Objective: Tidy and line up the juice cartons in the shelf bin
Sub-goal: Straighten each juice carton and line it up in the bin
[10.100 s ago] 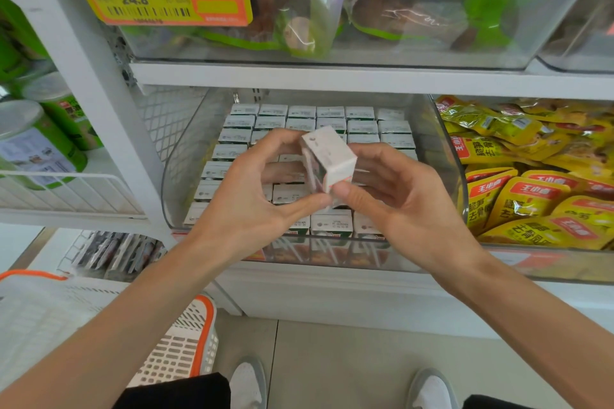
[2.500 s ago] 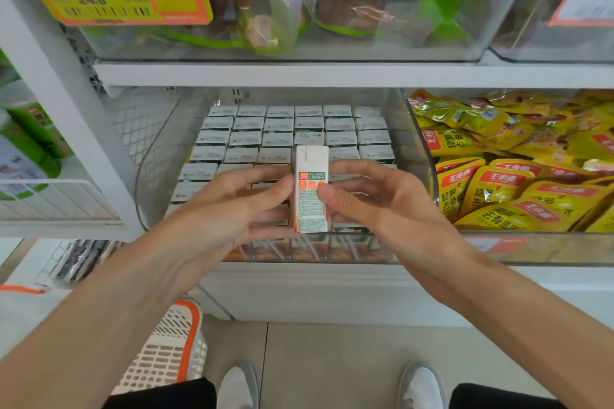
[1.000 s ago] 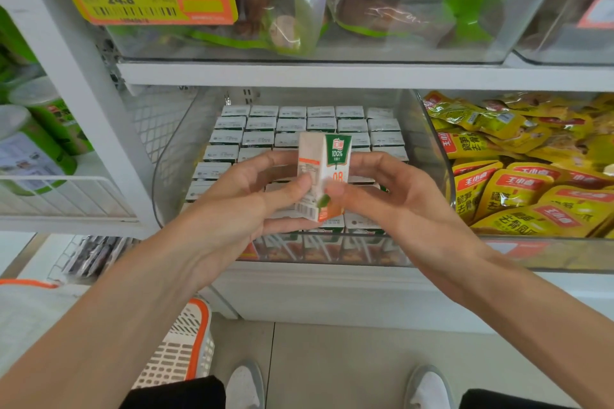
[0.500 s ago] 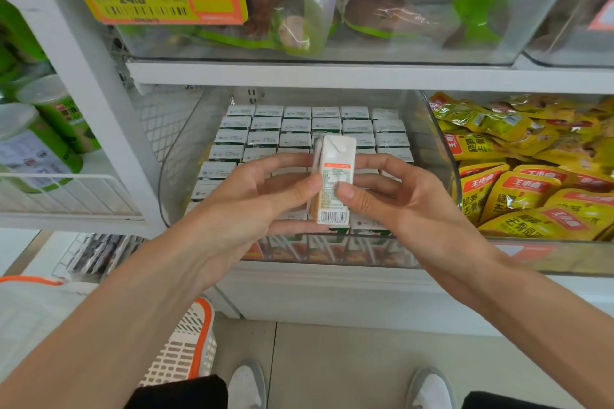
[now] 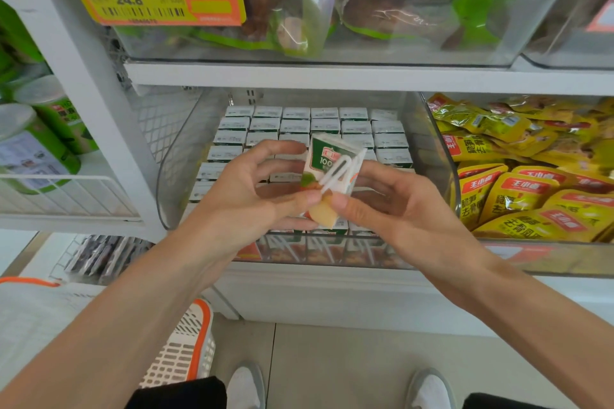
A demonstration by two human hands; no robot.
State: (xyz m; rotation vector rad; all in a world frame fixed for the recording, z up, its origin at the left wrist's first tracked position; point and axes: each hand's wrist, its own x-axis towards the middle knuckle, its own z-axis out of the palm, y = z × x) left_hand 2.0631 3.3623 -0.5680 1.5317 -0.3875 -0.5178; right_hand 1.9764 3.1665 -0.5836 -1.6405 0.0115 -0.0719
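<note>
Shop shelf [image 5: 299,76], clear shelf bin [image 5: 172,176] just below your grips. Left grip [image 5: 242,199] and right grip [image 5: 412,212] both pinch one juice carton [image 5: 324,156] by its lower end, tilted. Thin hold: it may slip onto the packed cartons [image 5: 295,126] beyond, or your pinch could peel its straw [image 5: 335,173].

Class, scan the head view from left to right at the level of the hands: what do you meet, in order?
Green canisters → left hand → held juice carton → right hand → yellow snack packets.

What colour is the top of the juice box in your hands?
Dark green on the juice carton, seen in the head view.
</note>
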